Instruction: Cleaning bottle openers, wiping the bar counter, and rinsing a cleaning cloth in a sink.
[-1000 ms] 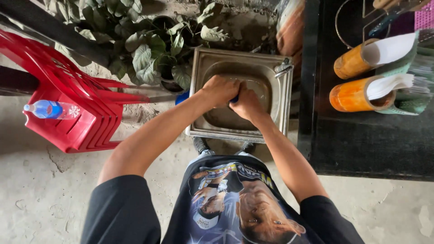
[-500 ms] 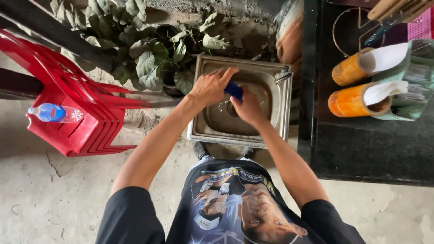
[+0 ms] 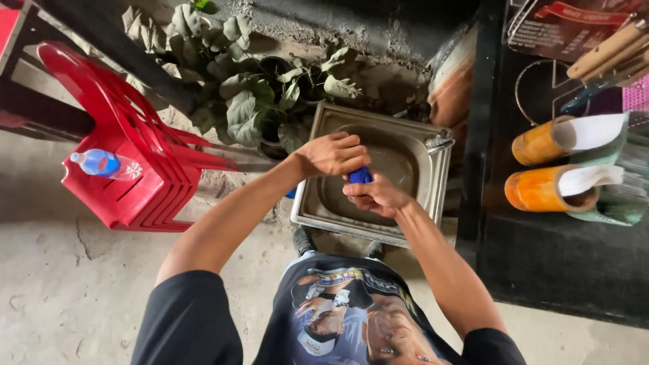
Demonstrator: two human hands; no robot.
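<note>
Steel sink (image 3: pixel 439 196) | left hand (image 3: pixel 331 154), right hand (image 3: pixel 375 196) both gripping blue object (image 3: pixel 360 176) | bottle (image 3: pixel 101 163) on red chair (image 3: pixel 135 182)

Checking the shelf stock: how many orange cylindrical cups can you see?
2. Both lie on their sides on the dark counter at right: upper orange cup, lower orange cup just beneath it. More may be hidden off-frame.
</note>
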